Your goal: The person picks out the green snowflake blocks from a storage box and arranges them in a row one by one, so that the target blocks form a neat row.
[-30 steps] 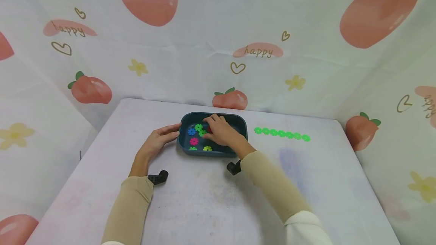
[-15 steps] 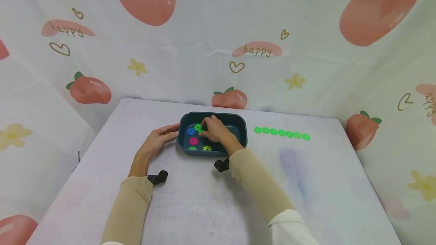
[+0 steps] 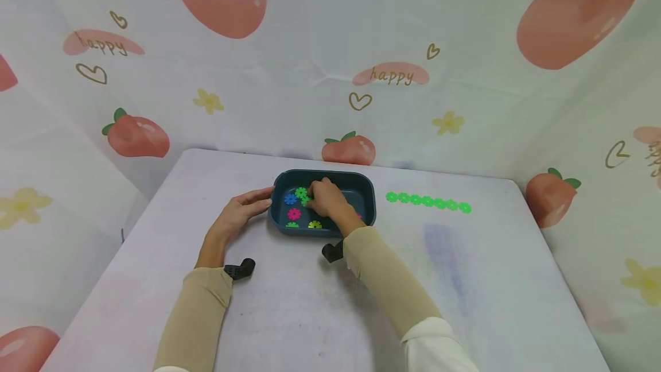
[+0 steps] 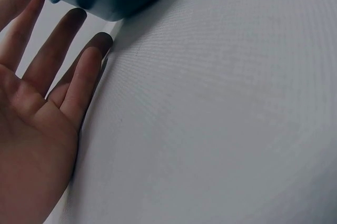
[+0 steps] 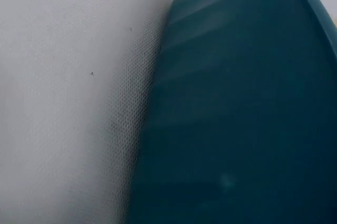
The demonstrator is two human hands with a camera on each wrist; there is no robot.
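Observation:
A dark teal plastic basin (image 3: pixel 320 233) stands at the back of the table and holds several toothed snowflake discs. My left hand (image 3: pixel 232 220) rests at its left end, fingers extended and fingertips at the wall; in the left wrist view the palm and fingers (image 4: pixel 66 50) lie beside the basin. Reaching inside, my right hand (image 3: pixel 329 200) has thumb and fingers curled around a green snowflake disc (image 3: pixel 305 201), partly hidden. Beside that lie another green disc (image 3: pixel 300 192), a blue disc (image 3: pixel 290 199) and a pink disc (image 3: pixel 294 214). The basin wall (image 5: pixel 226 103) hides this hand in the right wrist view.
To the right of the basin, a row of several green discs (image 3: pixel 427 201) lies on the white table (image 3: pixel 310 303). A yellow disc (image 3: pixel 315 225) sits near the basin's front wall. Behind the table hangs a printed cloth (image 3: pixel 289 90).
My right hand has moved left within the basin to the green discs, and its fingers have drawn in around one. The left hand has stayed at the basin's left end.

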